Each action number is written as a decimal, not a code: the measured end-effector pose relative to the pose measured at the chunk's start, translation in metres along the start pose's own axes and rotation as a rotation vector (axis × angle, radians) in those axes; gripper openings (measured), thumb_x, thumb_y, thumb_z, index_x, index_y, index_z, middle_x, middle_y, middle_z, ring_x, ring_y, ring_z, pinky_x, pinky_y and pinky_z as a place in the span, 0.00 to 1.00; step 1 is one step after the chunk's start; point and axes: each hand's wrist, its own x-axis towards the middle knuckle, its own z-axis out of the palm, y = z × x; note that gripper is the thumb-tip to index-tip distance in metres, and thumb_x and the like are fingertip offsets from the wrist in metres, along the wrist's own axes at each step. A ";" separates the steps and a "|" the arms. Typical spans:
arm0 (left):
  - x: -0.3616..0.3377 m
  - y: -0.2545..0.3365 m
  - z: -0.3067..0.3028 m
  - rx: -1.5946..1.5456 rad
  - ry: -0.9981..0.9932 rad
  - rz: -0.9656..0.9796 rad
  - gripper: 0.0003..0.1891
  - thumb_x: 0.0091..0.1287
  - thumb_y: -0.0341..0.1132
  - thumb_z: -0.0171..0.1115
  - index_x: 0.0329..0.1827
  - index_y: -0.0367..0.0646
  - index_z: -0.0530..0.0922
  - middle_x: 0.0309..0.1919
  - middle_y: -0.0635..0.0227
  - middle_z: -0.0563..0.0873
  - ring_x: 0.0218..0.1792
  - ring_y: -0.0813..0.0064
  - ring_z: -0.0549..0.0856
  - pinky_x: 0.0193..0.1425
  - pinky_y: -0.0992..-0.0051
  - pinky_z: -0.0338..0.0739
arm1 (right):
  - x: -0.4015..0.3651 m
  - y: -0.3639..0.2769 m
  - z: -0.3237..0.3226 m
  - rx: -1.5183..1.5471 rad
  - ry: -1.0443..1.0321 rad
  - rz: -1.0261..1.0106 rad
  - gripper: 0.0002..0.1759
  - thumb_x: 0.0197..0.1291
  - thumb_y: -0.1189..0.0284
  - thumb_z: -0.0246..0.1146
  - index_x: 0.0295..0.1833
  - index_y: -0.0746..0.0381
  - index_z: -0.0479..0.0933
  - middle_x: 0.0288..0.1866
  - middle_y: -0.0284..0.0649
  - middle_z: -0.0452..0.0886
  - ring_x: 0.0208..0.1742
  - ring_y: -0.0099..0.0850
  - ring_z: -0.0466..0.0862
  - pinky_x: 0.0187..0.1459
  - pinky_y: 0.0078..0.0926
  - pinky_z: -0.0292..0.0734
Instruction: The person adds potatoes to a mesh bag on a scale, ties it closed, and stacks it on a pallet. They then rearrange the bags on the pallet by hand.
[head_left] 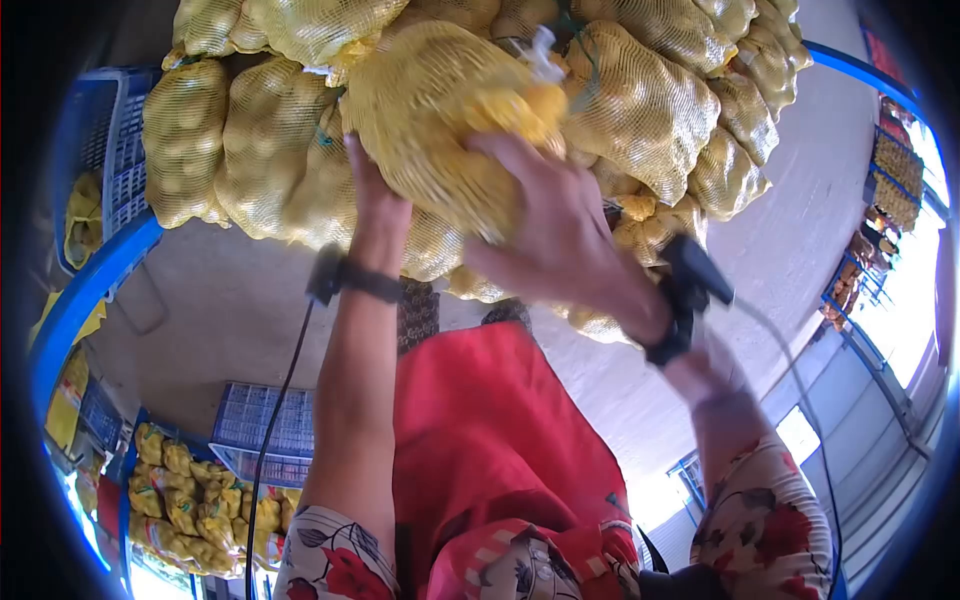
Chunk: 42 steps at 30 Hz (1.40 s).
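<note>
A yellow mesh bag of potatoes lies on top of a heap of similar filled bags. My left hand is at the bag's lower left side, its fingers mostly hidden beneath or behind the mesh. Over the bag's right side is my right hand, blurred by motion, with thumb and fingers spread around the bunched yellow mesh. Whether it grips the mesh is unclear. A white tie end sticks up beyond the bunched part.
More filled mesh bags surround the bag. Blue crates stand at the left, another blue crate at the lower left, near stacked bags. A blue rail curves along the left. Cables hang from both wrists.
</note>
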 end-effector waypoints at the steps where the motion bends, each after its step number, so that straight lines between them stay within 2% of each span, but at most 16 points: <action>1: -0.021 0.004 0.001 0.132 0.021 0.022 0.35 0.69 0.62 0.39 0.71 0.47 0.58 0.66 0.62 0.68 0.65 0.60 0.69 0.65 0.59 0.71 | -0.025 0.006 0.000 0.185 0.049 -0.035 0.36 0.38 0.67 0.67 0.57 0.68 0.68 0.41 0.49 0.80 0.38 0.39 0.83 0.44 0.33 0.76; 5: -0.086 0.003 -0.025 -0.256 -0.216 -0.166 0.40 0.65 0.64 0.47 0.72 0.45 0.57 0.66 0.62 0.68 0.65 0.60 0.69 0.65 0.59 0.71 | -0.107 0.015 -0.011 0.513 0.181 0.066 0.34 0.38 0.71 0.67 0.56 0.68 0.67 0.44 0.45 0.77 0.43 0.32 0.80 0.46 0.28 0.74; 7: -0.106 0.006 -0.014 0.697 -0.256 -0.051 0.27 0.67 0.39 0.55 0.65 0.35 0.63 0.54 0.60 0.77 0.51 0.68 0.80 0.55 0.69 0.77 | -0.145 0.032 0.004 0.576 0.241 0.216 0.34 0.39 0.72 0.66 0.57 0.68 0.66 0.46 0.44 0.76 0.46 0.30 0.78 0.47 0.26 0.73; 12: -0.139 -0.014 0.004 0.635 -0.102 -0.234 0.27 0.56 0.32 0.66 0.59 0.33 0.68 0.49 0.58 0.80 0.48 0.68 0.81 0.54 0.70 0.77 | -0.221 0.105 0.049 1.019 0.355 0.615 0.36 0.42 0.71 0.66 0.60 0.68 0.64 0.48 0.41 0.74 0.51 0.28 0.74 0.52 0.26 0.71; 15: -0.142 -0.058 0.001 0.854 -0.039 -0.229 0.26 0.53 0.31 0.69 0.54 0.33 0.71 0.46 0.59 0.81 0.45 0.69 0.81 0.52 0.72 0.76 | -0.247 0.175 0.099 0.849 0.397 0.529 0.36 0.47 0.68 0.65 0.61 0.70 0.62 0.49 0.48 0.75 0.50 0.35 0.76 0.51 0.33 0.72; 17: -0.133 -0.091 -0.005 1.113 0.070 -0.125 0.25 0.54 0.31 0.69 0.53 0.33 0.72 0.44 0.60 0.81 0.44 0.69 0.81 0.48 0.74 0.76 | -0.249 0.226 0.137 -0.029 0.222 0.667 0.33 0.51 0.65 0.64 0.58 0.72 0.63 0.49 0.55 0.74 0.48 0.46 0.77 0.49 0.42 0.73; 20: -0.133 -0.096 -0.020 1.011 0.085 -0.113 0.23 0.59 0.35 0.66 0.54 0.33 0.72 0.45 0.60 0.81 0.43 0.69 0.80 0.46 0.72 0.75 | -0.232 0.221 0.137 0.118 0.144 0.803 0.30 0.55 0.64 0.63 0.57 0.71 0.64 0.49 0.60 0.73 0.46 0.54 0.75 0.49 0.46 0.71; 23: -0.136 -0.091 -0.005 1.155 0.125 -0.033 0.26 0.63 0.37 0.62 0.60 0.32 0.69 0.51 0.55 0.78 0.47 0.66 0.79 0.52 0.69 0.74 | -0.227 0.205 0.103 0.004 0.058 0.631 0.28 0.55 0.64 0.62 0.55 0.70 0.65 0.48 0.59 0.73 0.47 0.56 0.74 0.51 0.46 0.70; 26: -0.123 -0.107 -0.024 1.488 -0.028 0.263 0.27 0.65 0.38 0.60 0.62 0.31 0.66 0.56 0.47 0.74 0.58 0.54 0.73 0.64 0.64 0.65 | -0.202 0.187 0.101 -0.047 0.327 0.481 0.31 0.55 0.61 0.62 0.61 0.65 0.65 0.61 0.58 0.66 0.61 0.55 0.66 0.59 0.51 0.63; 28: -0.113 -0.111 -0.022 1.502 -0.074 0.297 0.26 0.64 0.36 0.60 0.62 0.31 0.66 0.56 0.47 0.74 0.57 0.53 0.73 0.64 0.65 0.65 | -0.185 0.197 0.129 -0.242 0.303 0.404 0.37 0.54 0.54 0.61 0.67 0.58 0.62 0.70 0.52 0.54 0.71 0.55 0.50 0.67 0.60 0.44; 31: -0.090 -0.117 -0.037 1.509 -0.131 0.203 0.20 0.60 0.31 0.58 0.54 0.34 0.72 0.54 0.48 0.75 0.54 0.48 0.74 0.58 0.61 0.70 | -0.182 0.190 0.120 -0.265 0.283 0.389 0.41 0.51 0.51 0.61 0.68 0.58 0.60 0.70 0.53 0.55 0.71 0.55 0.49 0.68 0.60 0.40; 32: -0.084 -0.111 -0.038 1.560 -0.152 0.108 0.18 0.59 0.31 0.58 0.51 0.34 0.74 0.53 0.48 0.75 0.53 0.47 0.74 0.57 0.59 0.72 | -0.180 0.185 0.114 -0.269 0.243 0.375 0.43 0.48 0.51 0.63 0.69 0.57 0.60 0.69 0.54 0.55 0.71 0.55 0.49 0.68 0.60 0.40; 36: -0.094 -0.074 -0.013 1.983 -0.275 0.331 0.20 0.60 0.41 0.61 0.50 0.36 0.75 0.53 0.48 0.76 0.55 0.47 0.73 0.55 0.57 0.73 | -0.157 0.158 0.093 -0.281 0.266 0.364 0.41 0.51 0.59 0.64 0.68 0.63 0.58 0.69 0.56 0.57 0.70 0.53 0.55 0.68 0.55 0.47; 39: -0.045 -0.014 0.001 1.575 -0.194 0.588 0.25 0.60 0.48 0.63 0.51 0.34 0.75 0.51 0.49 0.77 0.54 0.52 0.74 0.54 0.57 0.73 | -0.125 0.148 0.085 -0.084 0.340 0.236 0.36 0.54 0.66 0.63 0.67 0.66 0.58 0.66 0.56 0.61 0.67 0.55 0.60 0.67 0.51 0.54; 41: -0.002 0.040 0.031 1.481 0.184 0.608 0.31 0.60 0.43 0.66 0.59 0.31 0.68 0.55 0.48 0.76 0.56 0.56 0.76 0.61 0.68 0.70 | -0.090 0.134 0.077 -0.092 0.368 0.185 0.32 0.57 0.71 0.60 0.65 0.69 0.59 0.62 0.57 0.67 0.62 0.54 0.66 0.63 0.47 0.62; 42: 0.037 0.075 0.029 1.286 0.330 0.172 0.35 0.59 0.44 0.68 0.62 0.29 0.65 0.59 0.49 0.73 0.59 0.58 0.73 0.64 0.64 0.67 | -0.074 0.135 0.082 -0.008 0.371 0.176 0.30 0.57 0.72 0.60 0.64 0.70 0.60 0.60 0.57 0.69 0.60 0.53 0.69 0.61 0.47 0.64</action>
